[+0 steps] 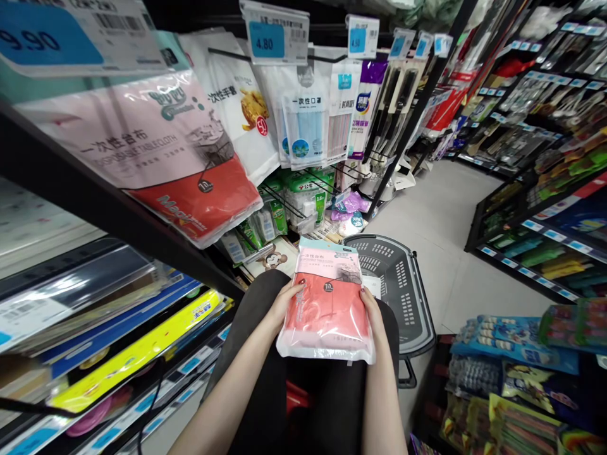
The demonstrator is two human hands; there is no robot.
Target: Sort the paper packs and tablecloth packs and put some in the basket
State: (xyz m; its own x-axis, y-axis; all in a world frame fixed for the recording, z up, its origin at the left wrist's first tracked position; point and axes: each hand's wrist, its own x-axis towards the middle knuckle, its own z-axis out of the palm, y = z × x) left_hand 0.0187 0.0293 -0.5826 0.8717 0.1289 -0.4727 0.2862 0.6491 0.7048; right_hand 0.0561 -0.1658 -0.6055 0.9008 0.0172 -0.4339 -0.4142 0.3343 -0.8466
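Between my two hands is a flat plastic pack of disposable tablecloth (332,303), pink and red with a mint-green top edge, tilted up above my knees. My left hand (283,304) grips its left side, thumb on the front. On the right side, my right hand (372,311) holds it the same way, and the fingers behind the pack are hidden. Larger in view at the upper left, a matching tablecloth pack (190,202) hangs from the rack. A grey shopping basket (403,278) stands on the floor just beyond my right knee.
Packs of disposable gloves (241,107) and face masks (306,126) hang on hooks beneath price tags (275,38). A black shelf post (95,183) slants along the left. Snack bags (516,379) lie at the lower right. The grey aisle floor (450,208) runs ahead, with more shelves beyond.
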